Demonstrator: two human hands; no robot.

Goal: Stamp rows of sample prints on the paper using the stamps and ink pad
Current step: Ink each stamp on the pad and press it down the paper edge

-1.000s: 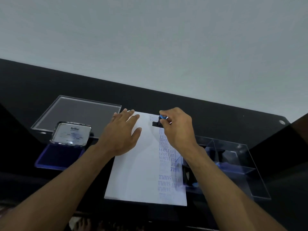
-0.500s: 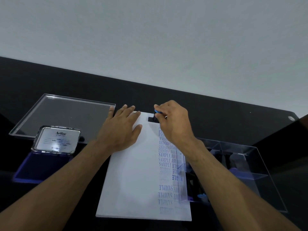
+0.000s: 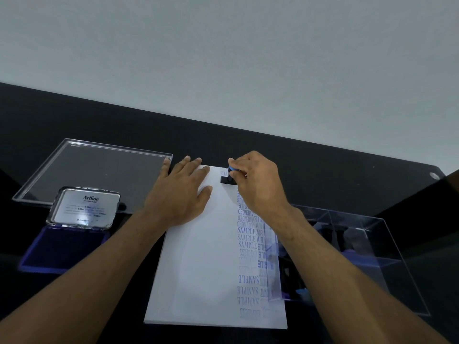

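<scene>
While the left hand (image 3: pixel 182 194) lies flat with straight fingers on the far left part of the paper (image 3: pixel 206 256), the right hand (image 3: pixel 258 184) curls its fingers round a stamp (image 3: pixel 229 176) with a blue top and a black base, set down on the paper near its far edge. Just beyond the stamp, a faint blue print shows on the sheet. Blue prints (image 3: pixel 249 238), several reading SAMPLE, run in a column along the paper's right side. Left of the paper, the ink pad (image 3: pixel 62 247) sits open, its Artline lid (image 3: pixel 85 208) raised. Beyond the pad lies a clear flat tray (image 3: pixel 74 155). Right of the paper stands a clear box (image 3: pixel 372 247) with dark items inside, too blurred to tell apart.
</scene>
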